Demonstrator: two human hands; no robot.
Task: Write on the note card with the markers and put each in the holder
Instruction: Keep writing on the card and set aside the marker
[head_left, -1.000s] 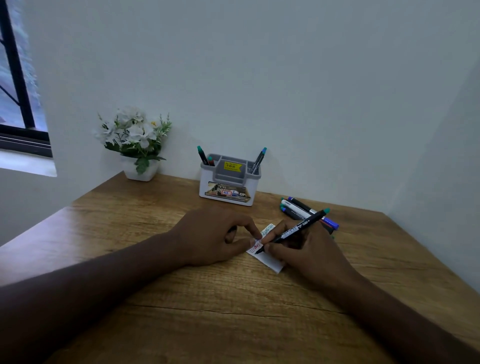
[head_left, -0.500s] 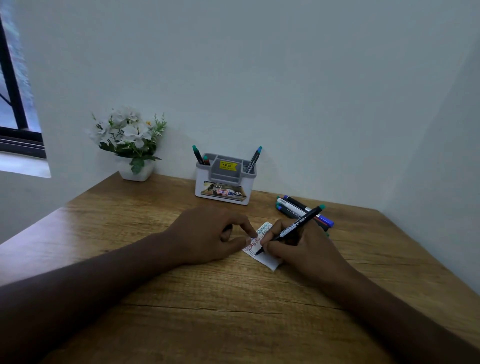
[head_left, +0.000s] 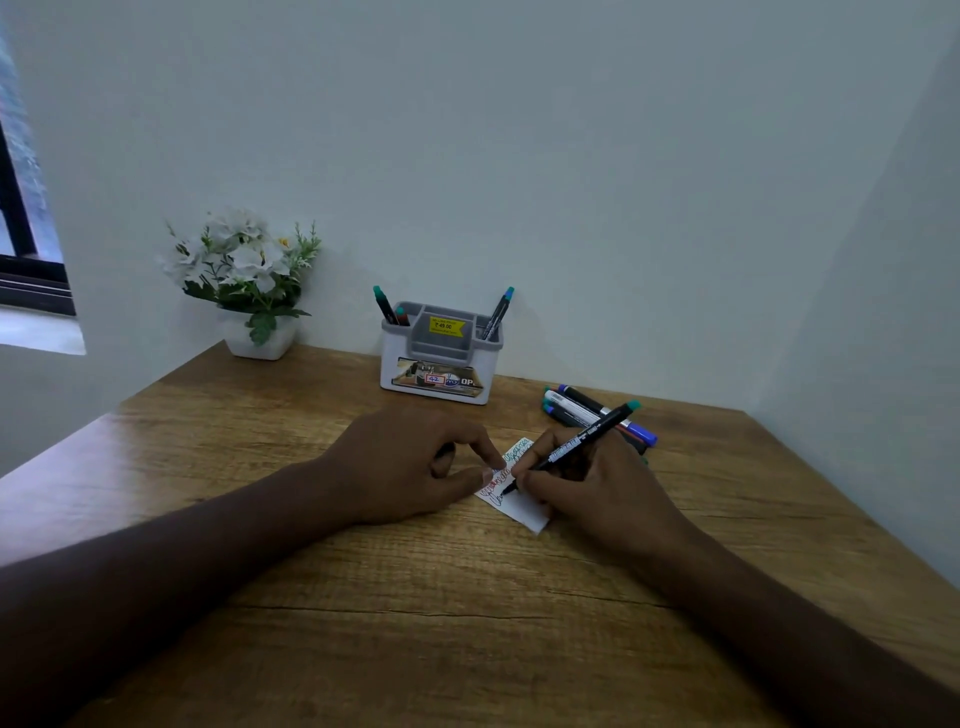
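On the near desk: your two forearms lay across the wooden desk (head_left: 415, 623), reaching toward its middle.
Left hand: your left hand (head_left: 410, 462) rested on the desk just left of the card (head_left: 519, 506); the forefinger and thumb were curled toward each other, their tips pressing down on the card's left edge, the other fingers tucked under.
Right hand: your right hand (head_left: 597, 483) sat over the right part of the card; its fingers pinched a pen (head_left: 576, 444) low on the barrel.
Pen: it was black with white print and a teal end; it slanted up and to the right, its tip touching the card.
Card: you had it flat on the desk between your hands, small and white, with lines of green and red scribble at its far end and a darker line beside the tip; the near corner was blank.
Loose pens: beyond your right hand a small bunch (head_left: 582, 408) lay on the desk, close together; one had a blue cap. You could not count them, as the hand hid part.
Holder: farther back, near the wall, stood a white and grey holder (head_left: 439, 364) with a yellow sticker; two pens (head_left: 387, 306) leaned in its left slot and one pen (head_left: 496, 312) in its right.
Far left: a white pot of white flowers (head_left: 244, 275) stood against the wall, by a window (head_left: 21, 208).
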